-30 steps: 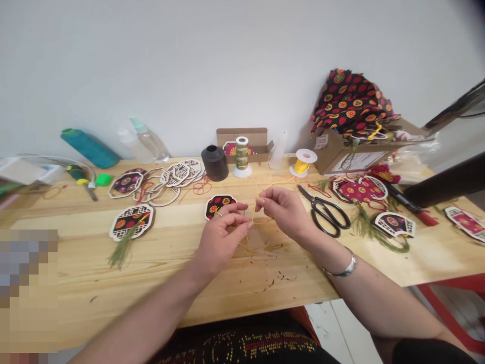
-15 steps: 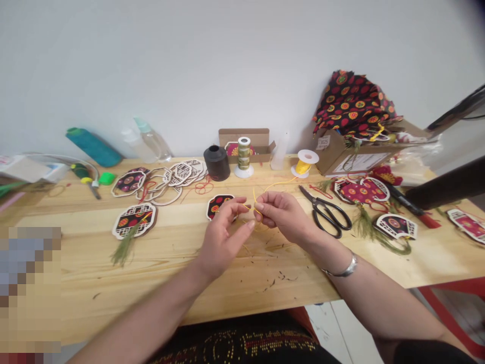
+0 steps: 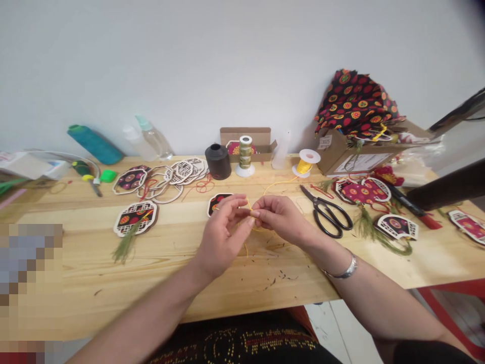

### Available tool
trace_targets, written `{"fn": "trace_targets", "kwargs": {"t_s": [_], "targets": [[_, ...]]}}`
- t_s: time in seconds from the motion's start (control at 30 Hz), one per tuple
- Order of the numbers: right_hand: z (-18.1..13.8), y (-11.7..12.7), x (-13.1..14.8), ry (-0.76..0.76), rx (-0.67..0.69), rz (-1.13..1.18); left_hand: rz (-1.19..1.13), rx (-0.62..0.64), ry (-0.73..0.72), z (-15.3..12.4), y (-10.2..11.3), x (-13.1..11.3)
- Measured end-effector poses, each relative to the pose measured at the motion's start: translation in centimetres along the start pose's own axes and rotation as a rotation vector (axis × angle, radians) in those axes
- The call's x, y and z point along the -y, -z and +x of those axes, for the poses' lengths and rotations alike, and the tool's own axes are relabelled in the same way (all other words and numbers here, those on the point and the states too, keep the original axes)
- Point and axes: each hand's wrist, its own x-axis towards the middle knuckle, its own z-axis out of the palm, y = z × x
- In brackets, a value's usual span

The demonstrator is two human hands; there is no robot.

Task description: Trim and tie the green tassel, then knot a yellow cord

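In the head view, a thin yellow cord runs from its white spool to my hands above the middle of the table. My right hand pinches the cord between thumb and fingers. My left hand curls around the cord too, its thumb tip against the right fingertips. A short end stands up between the hands, and a loose tail hangs beneath them. Partly behind my left hand lies a dark, patterned octagonal piece. Whether the cord is joined to it is hidden.
Black scissors lie right of my hands. A tasselled ornament and wooden lattice frames are at left. Behind stand a black thread cone, a green-gold thread spool and a cardboard box with patterned fabric.
My hands have come together, the left thumb and fingers closing in on the cord at the right fingertips. The left hand now covers more of the octagonal piece.
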Motion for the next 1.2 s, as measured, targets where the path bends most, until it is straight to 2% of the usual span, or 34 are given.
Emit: {"fn": "trace_targets", "kwargs": {"t_s": [0.1, 0.17, 0.47, 0.8, 0.97, 1.2], "targets": [[0.0, 0.0, 0.0, 0.01, 0.0, -0.023, -0.027, 0.061, 0.205, 0.2, 0.0, -0.3], [0.0, 0.0, 0.0, 0.014, -0.011, -0.044, 0.019, 0.064, 0.269, 0.4, 0.0, -0.6], [0.2, 0.2, 0.1, 0.014, 0.0, -0.077, 0.091, 0.047, 0.293, 0.7, 0.5, -0.7], [0.1, 0.7, -0.2, -0.087, 0.109, 0.108, -0.442, 0.172, 0.612, 1.2, 0.8, -0.4], [0.2, 0.9, -0.5, -0.108, 0.144, 0.174, -0.479, 0.201, 0.652, 1.4, 0.9, -0.5], [0.1, 0.8, -0.1, -0.128, 0.113, 0.155, -0.455, 0.18, 0.646, 1.4, 0.9, -0.4]]}}
